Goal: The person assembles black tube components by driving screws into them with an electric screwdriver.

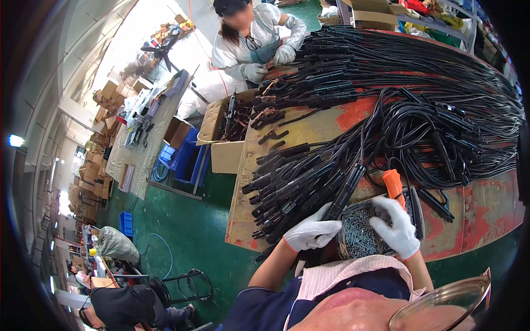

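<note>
My left hand, in a white knitted glove, is closed around the lower end of a black cable handle. The handle slants up and away, with a black cable at its far end. My right hand, gloved too, hovers over an open box of small silvery screws. Its thumb and forefinger stand apart, and nothing shows between them. Just beyond the right hand, an orange-handled tool stands upright at the box's far side. Many similar black handles lie fanned out left of the box.
Black cables run in long bundles across the red-patched table. A coiled bundle lies nearer. Across the table, a co-worker's gloved hands hold a small part. A cardboard box of coppery parts stands beside the table's left edge.
</note>
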Available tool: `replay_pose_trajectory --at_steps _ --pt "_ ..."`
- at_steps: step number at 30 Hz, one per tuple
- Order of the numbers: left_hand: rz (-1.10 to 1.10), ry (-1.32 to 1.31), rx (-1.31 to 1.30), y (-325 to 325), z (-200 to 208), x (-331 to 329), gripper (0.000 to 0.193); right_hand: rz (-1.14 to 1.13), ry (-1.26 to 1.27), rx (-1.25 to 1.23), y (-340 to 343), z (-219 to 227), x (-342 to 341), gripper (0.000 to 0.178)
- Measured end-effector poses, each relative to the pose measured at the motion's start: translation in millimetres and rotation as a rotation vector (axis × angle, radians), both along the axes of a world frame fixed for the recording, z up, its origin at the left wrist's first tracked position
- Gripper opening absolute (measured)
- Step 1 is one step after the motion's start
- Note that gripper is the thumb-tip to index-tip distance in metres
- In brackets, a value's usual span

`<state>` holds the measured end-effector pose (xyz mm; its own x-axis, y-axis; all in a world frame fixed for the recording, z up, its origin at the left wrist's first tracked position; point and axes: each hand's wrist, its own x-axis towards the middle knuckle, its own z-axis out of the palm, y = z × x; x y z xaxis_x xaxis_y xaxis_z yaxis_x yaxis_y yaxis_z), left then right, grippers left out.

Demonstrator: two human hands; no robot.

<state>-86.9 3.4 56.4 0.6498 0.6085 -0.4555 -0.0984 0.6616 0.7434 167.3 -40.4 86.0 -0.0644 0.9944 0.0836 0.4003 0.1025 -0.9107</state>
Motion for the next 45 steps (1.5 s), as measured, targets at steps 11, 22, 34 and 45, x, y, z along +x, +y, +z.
replay_pose_trajectory --at_steps 11,22,34,45 --pt "0.061 -0.246 -0.156 -3.2 9.7 -5.1 0.043 0.392 -0.348 0.376 19.0 -11.1 -44.1 0.038" --pt "0.324 -0.161 -0.073 -19.9 22.1 46.4 0.052 -0.321 -0.714 0.091 -30.5 -22.1 49.7 0.055" --pt "0.336 0.028 -0.110 -52.3 -6.5 68.3 0.044 -0.299 -0.197 -0.141 -18.4 -42.8 63.3 0.070" --pt "0.496 -0.009 -0.064 -24.5 -16.1 90.8 0.039 -0.222 1.371 0.222 -4.2 -4.3 76.4 0.062"
